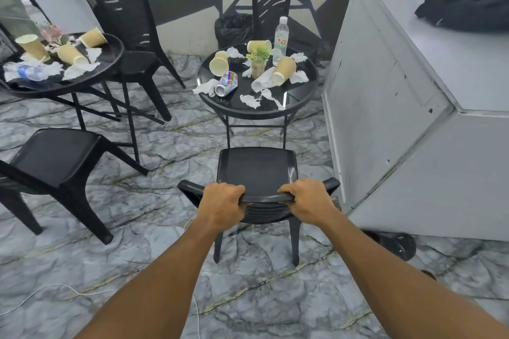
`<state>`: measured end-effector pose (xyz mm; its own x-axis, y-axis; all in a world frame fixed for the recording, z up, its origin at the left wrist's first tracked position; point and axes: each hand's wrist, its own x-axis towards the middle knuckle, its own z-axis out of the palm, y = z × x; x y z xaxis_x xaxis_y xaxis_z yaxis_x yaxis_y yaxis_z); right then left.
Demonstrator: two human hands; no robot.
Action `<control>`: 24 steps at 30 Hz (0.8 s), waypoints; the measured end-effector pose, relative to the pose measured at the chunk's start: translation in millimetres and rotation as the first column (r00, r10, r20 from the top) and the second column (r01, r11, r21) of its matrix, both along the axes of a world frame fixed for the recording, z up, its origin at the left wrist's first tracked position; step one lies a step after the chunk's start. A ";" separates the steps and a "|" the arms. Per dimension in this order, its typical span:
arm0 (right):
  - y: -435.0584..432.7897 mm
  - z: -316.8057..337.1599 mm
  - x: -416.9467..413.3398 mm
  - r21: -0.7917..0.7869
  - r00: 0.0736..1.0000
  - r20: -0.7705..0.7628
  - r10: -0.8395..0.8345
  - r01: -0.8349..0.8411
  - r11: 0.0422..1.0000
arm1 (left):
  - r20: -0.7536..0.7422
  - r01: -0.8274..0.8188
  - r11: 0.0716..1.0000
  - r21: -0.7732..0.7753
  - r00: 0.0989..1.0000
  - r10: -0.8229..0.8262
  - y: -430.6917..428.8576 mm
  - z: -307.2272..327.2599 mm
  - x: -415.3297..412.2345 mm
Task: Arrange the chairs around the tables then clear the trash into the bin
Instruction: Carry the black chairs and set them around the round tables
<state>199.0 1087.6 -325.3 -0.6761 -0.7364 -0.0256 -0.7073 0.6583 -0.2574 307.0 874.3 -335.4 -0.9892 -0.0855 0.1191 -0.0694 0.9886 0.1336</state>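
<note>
Black moulded plastic, the chair (257, 173) you are holding looks light and stiff but a little slick, so the top rail of its back is the sensible place to take it, and both your left hand (224, 202) and right hand (305, 201) have a closed grip there. It stands on the marble floor (154, 264) just short of the round table (234, 106), its seat pointing straight at that table. The table carries cups (283, 70), a can (226, 83), a bottle (280, 40) and tissues (250, 100).
</note>
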 end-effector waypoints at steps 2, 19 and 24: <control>-5.3 1.9 -3.8 -0.017 1.000 0.005 -0.023 0.023 1.000 | 0.040 0.009 1.000 0.024 0.999 -0.010 -7.9 7.1 -11.5; -39.7 32.4 -5.0 0.205 0.963 0.223 -0.148 0.103 0.973 | 0.284 0.055 0.995 0.084 0.956 -0.076 -26.8 31.4 -28.9; -130.3 79.0 6.1 0.023 0.887 0.462 -0.005 -0.007 1.000 | 0.404 0.069 0.958 0.278 0.896 -0.182 -87.0 66.5 -26.9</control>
